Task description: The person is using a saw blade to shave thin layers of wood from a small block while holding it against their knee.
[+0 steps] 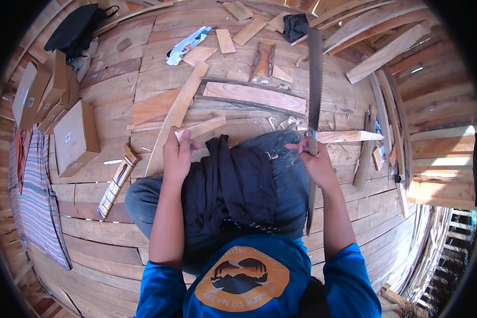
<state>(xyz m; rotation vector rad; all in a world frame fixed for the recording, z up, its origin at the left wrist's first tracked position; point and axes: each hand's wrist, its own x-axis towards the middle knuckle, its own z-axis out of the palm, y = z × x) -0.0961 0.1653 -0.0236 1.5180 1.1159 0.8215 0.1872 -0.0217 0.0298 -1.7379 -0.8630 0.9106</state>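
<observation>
Wood strip (201,127) in left hand (177,155)

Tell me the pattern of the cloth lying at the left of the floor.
The cloth has thin multicoloured stripes, seen in the head view.

One long saw (315,79), two hands, three cardboard boxes, one black bag (75,29), one striped mat (34,196).

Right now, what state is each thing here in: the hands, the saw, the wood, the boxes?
Left hand: closed on a pale short wooden strip.
Right hand: gripping a long toothed saw blade, blade pointing away.
Reddish curved plank: lying flat on the floor.
Brown cardboard boxes: closed.
Black bag: lying at the floor's edge.
</observation>
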